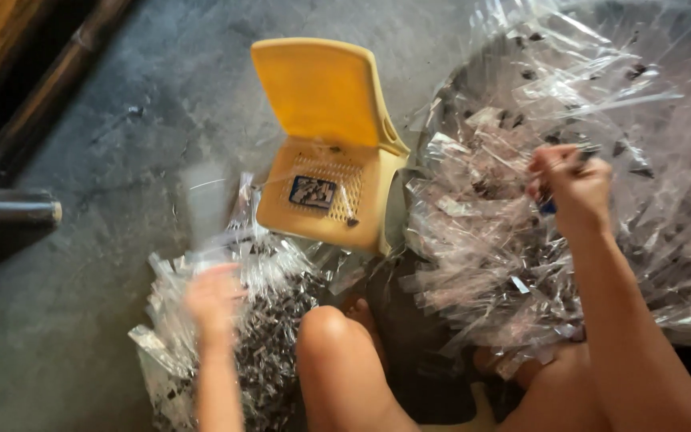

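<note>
The right hand is clenched on a small dark piece in the wrappers. The left hand is blurred, its grip unclear; a wrapper lies at its 12 o'clock.

home workshop: bare concrete floor, cellophane heaps.

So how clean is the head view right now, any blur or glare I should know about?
Head view: the left hand is smeared by motion blur over the left heap of clear wrappers; the right hand is sharper, closed above the big wrapper pile; daylight glints off the plastic there; the yellow plastic chair is bright and fairly sharp.
</note>
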